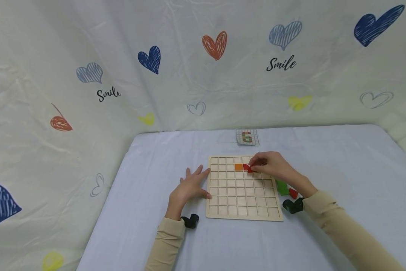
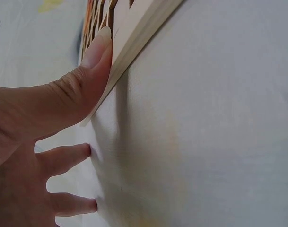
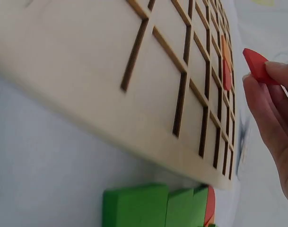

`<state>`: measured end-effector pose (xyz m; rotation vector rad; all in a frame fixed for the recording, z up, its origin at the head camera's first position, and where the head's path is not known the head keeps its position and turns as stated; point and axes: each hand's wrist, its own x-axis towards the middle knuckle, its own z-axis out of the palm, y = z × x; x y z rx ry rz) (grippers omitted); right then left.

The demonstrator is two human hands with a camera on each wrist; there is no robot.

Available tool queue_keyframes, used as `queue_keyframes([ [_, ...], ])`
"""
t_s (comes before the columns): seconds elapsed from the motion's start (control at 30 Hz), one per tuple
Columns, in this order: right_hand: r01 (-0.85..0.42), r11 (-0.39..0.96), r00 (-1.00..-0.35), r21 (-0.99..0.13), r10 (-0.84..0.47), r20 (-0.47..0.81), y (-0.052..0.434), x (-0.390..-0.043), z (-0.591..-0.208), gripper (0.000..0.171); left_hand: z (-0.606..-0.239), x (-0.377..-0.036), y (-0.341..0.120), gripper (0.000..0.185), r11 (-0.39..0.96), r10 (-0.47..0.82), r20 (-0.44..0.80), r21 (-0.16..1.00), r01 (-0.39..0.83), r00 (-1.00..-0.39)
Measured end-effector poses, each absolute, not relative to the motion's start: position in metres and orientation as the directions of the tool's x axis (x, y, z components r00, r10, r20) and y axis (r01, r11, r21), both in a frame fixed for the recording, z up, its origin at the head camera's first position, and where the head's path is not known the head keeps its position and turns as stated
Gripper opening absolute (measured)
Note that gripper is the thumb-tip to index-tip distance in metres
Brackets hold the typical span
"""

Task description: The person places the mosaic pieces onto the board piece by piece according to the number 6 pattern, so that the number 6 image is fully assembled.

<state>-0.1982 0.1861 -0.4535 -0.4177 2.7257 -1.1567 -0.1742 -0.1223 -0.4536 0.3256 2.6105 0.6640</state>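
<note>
A wooden grid board (image 1: 241, 191) lies flat, its square cells bounded by thin ridges. My right hand (image 1: 269, 165) pinches a red tile (image 3: 258, 66) between thumb and fingers over the upper part of the board. In the head view an orange tile (image 1: 238, 167) and another red tile (image 1: 246, 167) sit side by side in one of the upper rows. With fingers spread, my left hand (image 1: 191, 184) rests at the board's left edge. Its thumb (image 2: 97, 49) touches the board's rim in the left wrist view.
Green tiles (image 1: 282, 187) and a red tile (image 1: 293, 193) lie to the right of the board, partly under the right forearm. A small pattern card (image 1: 247, 137) with a coloured figure on a grid lies behind the board. A white cloth (image 1: 169, 150) covers the table.
</note>
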Motion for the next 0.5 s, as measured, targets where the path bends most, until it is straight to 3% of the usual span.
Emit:
queue_keyframes([
  [0.5,-0.328,0.616,-0.906,-0.716,-0.421,0.053,0.158,-0.214,-0.455,0.013,-0.452,-0.175,-0.123,0.098,0.859,0.314,-0.356,0.502,0.103,-0.88],
])
